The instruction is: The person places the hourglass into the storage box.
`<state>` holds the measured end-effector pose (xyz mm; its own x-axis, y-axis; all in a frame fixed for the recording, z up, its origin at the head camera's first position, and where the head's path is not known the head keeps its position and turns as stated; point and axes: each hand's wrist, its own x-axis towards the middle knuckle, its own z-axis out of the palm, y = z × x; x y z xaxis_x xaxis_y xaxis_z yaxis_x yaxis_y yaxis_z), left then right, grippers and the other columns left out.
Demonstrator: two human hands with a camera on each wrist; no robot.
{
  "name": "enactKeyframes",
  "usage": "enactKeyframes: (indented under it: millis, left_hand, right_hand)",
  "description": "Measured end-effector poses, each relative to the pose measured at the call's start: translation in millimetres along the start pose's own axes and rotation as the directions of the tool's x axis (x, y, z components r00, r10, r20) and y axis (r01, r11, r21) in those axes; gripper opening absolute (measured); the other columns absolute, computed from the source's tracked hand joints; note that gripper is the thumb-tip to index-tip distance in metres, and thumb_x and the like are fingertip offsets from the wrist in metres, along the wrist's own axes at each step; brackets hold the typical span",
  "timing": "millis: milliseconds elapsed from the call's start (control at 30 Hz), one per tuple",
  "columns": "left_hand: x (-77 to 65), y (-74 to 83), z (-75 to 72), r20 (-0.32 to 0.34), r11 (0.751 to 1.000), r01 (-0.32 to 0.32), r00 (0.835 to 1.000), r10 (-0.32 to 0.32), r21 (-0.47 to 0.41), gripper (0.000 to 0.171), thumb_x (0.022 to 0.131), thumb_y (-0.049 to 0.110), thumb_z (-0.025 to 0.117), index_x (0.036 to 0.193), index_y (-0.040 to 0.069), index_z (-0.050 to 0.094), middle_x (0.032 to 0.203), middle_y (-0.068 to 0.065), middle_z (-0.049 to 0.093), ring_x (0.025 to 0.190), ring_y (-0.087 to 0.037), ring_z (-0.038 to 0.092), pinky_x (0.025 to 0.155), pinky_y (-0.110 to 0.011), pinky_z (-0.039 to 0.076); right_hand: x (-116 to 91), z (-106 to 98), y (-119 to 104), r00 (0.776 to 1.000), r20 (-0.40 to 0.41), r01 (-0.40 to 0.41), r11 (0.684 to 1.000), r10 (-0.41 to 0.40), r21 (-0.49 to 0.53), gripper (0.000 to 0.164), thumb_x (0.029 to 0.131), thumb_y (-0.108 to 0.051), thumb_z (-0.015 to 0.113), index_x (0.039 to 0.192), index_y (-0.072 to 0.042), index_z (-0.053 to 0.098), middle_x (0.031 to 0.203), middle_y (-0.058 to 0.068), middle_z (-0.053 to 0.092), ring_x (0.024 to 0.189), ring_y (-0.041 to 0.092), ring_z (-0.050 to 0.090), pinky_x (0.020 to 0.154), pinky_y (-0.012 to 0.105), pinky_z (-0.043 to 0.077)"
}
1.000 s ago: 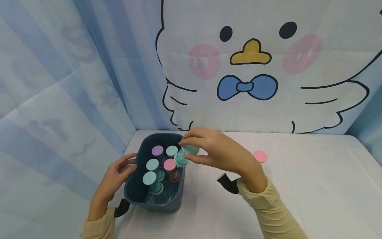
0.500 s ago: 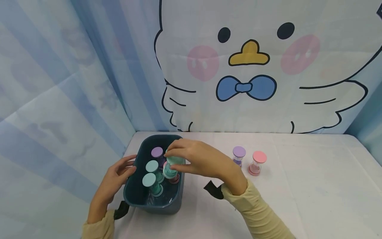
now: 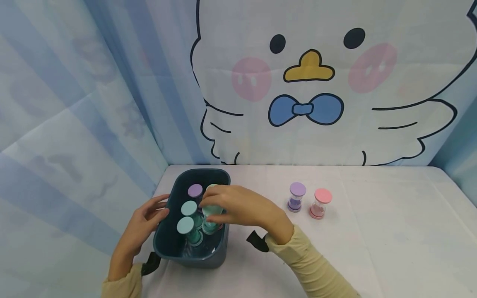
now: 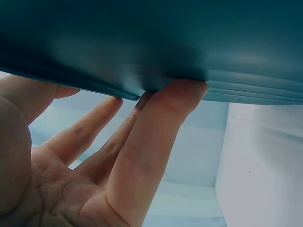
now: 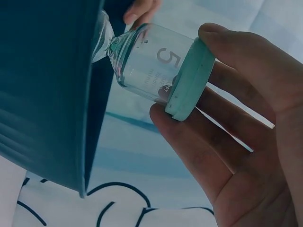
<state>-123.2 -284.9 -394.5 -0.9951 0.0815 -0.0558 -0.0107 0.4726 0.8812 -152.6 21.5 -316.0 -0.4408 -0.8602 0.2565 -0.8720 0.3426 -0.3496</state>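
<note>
A dark teal bin (image 3: 210, 260) stands at the table's left, with several hourglasses upright inside. Among them are a purple-capped hourglass (image 3: 195, 191) and two mint-capped ones, the nearer hourglass (image 3: 185, 225) by the front. My right hand (image 3: 244, 207) pinches another mint hourglass (image 5: 154, 61) by its end cap, thumb on one side and fingers on the other; its lower part is inside the bin. The glass bears a "5" in the right wrist view. My left hand (image 3: 143, 225) rests its fingertips on the bin's left outer side, fingers (image 4: 142, 156) fairly straight beneath the rim.
On the white table (image 3: 372, 236), right of the bin, a purple hourglass (image 3: 296, 197) and a pink hourglass (image 3: 320, 203) stand side by side. A curtain (image 3: 74, 124) hangs along the left, and a cartoon-printed cloth (image 3: 316, 145) closes off the back.
My right hand has carried the mint hourglass leftward and down from the bin's right rim into it, now covering the pink one inside. The purple and pink hourglasses on the table have become visible. My left hand stays.
</note>
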Motion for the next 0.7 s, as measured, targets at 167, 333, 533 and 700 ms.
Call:
enactKeyframes:
  millis: [167, 333, 533, 700]
  left_hand:
    - [0.1, -0.8, -0.3, -0.001, 1.0, -0.004, 1.0, 0.004, 0.002, 0.055, 0.102, 0.036, 0.057, 0.15, 0.014, 0.042, 0.144, -0.019, 0.05, 0.115, -0.01, 0.06, 0.087, -0.043, 0.052]
    - [0.4, -1.7, -0.6, -0.002, 1.0, -0.003, 1.0, 0.003, 0.005, 0.055, 0.101, 0.037, 0.057, 0.15, 0.015, 0.043, 0.144, -0.019, 0.051, 0.111, -0.004, 0.06, 0.086, -0.04, 0.052]
    - [0.1, -2.1, -0.5, -0.006, 1.0, -0.007, 1.0, 0.007, 0.005, 0.055, 0.101, 0.036, 0.057, 0.15, 0.015, 0.043, 0.143, -0.019, 0.051, 0.114, -0.01, 0.061, 0.085, -0.039, 0.052]
    - [0.3, -2.4, -0.4, -0.001, 1.0, -0.011, 1.0, 0.011, -0.003, 0.054, 0.102, 0.035, 0.057, 0.15, 0.015, 0.043, 0.143, -0.02, 0.051, 0.116, -0.015, 0.061, 0.087, -0.043, 0.053]
  right_hand:
    - [3, 10, 4, 0.999, 0.042, -0.021, 1.0, 0.021, 0.004, 0.031, 0.094, -0.027, 0.071, 0.121, -0.012, 0.071, 0.119, 0.001, 0.067, 0.111, 0.013, 0.061, 0.097, 0.022, 0.049]
    - [5, 20, 7, 0.996, 0.077, -0.038, 0.999, 0.038, -0.006, 0.033, 0.093, -0.028, 0.071, 0.122, -0.011, 0.071, 0.12, 0.001, 0.067, 0.112, 0.011, 0.061, 0.098, 0.021, 0.048]
    - [9, 31, 9, 0.995, 0.097, -0.018, 1.0, 0.02, -0.019, 0.033, 0.091, -0.028, 0.074, 0.119, -0.01, 0.071, 0.117, 0.001, 0.068, 0.107, 0.011, 0.062, 0.095, 0.018, 0.048]
    - [11, 37, 9, 0.994, 0.108, -0.012, 0.999, 0.016, -0.037, 0.032, 0.091, -0.026, 0.075, 0.118, -0.01, 0.072, 0.116, 0.001, 0.068, 0.106, 0.01, 0.062, 0.095, 0.017, 0.048]
